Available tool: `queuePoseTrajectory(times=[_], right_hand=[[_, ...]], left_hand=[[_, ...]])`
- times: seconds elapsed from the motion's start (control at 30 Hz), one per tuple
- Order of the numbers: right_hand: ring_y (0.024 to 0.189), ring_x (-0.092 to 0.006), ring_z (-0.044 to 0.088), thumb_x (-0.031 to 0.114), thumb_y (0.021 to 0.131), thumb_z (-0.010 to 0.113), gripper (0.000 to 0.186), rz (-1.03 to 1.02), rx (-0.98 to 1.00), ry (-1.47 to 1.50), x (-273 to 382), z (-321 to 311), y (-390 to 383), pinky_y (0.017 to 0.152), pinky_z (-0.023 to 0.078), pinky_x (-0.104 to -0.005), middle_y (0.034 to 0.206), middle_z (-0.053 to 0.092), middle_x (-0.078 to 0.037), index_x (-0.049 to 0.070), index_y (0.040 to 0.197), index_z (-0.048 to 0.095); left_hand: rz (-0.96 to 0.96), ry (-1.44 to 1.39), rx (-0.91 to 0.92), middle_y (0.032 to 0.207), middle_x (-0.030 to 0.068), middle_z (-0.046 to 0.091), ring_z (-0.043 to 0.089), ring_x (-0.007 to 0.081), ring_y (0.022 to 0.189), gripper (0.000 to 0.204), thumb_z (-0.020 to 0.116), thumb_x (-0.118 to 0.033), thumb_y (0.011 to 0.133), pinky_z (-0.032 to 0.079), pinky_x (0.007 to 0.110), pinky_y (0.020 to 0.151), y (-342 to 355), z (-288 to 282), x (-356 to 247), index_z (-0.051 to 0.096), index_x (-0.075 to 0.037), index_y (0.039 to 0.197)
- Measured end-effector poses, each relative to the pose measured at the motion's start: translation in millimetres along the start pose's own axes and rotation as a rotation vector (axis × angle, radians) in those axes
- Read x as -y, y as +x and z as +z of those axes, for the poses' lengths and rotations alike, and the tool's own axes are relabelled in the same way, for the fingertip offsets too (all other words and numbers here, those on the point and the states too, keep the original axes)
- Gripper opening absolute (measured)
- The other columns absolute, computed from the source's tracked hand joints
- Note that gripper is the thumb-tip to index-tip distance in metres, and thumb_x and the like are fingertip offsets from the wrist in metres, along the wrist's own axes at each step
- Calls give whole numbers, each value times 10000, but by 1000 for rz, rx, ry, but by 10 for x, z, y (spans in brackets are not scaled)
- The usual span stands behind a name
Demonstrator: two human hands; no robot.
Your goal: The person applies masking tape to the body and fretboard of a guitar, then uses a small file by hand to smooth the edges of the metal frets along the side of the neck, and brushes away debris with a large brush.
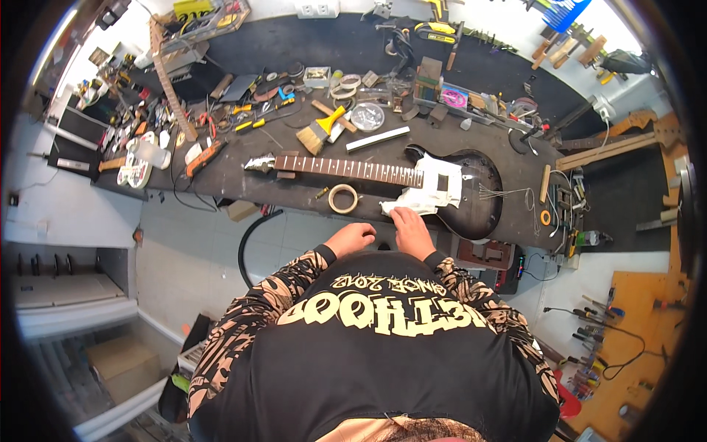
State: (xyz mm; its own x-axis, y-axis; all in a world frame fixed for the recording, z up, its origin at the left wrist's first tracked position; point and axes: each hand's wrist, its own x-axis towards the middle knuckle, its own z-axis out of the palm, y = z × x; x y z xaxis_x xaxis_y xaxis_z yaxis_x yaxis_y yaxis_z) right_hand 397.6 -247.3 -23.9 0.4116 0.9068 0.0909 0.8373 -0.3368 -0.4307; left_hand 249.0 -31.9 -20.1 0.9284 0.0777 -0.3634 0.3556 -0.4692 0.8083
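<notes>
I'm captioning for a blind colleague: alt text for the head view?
A dark electric guitar lies on a cluttered workbench, its body partly under white material. The right hand is at the material's near edge, the left hand near a tape roll.

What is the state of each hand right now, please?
Left hand: loosely curled, no held thing visible.
Right hand: at the edge of the white covering on the guitar; whether gripping, cannot be told.
</notes>
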Motion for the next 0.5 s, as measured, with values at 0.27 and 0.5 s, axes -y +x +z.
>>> queuePoseTrajectory(times=[0.27, 0.5], right_hand=[[1552, -394, 465, 14, 927, 629, 647, 151, -50, -132, 233, 186, 262, 1309, 361, -510, 1605, 539, -208, -23, 1564, 522], [1591, -415, 406, -25, 853, 690, 750, 347, -128, -73, 650, 273, 118, 1325, 339, -525, 1651, 480, -218, -1, 1582, 515]], left_hand=[[105, 62, 51, 1220, 234, 796, 758, 395, 1158, 363, 699, -228, 1041, 579, 459, 1021, -52, -707, 220, 748, 16, 1305], [116, -14, 27, 1210, 253, 788, 745, 429, 1159, 332, 677, -218, 1041, 571, 485, 1029, -219, -1150, 738, 761, 7, 1270]])
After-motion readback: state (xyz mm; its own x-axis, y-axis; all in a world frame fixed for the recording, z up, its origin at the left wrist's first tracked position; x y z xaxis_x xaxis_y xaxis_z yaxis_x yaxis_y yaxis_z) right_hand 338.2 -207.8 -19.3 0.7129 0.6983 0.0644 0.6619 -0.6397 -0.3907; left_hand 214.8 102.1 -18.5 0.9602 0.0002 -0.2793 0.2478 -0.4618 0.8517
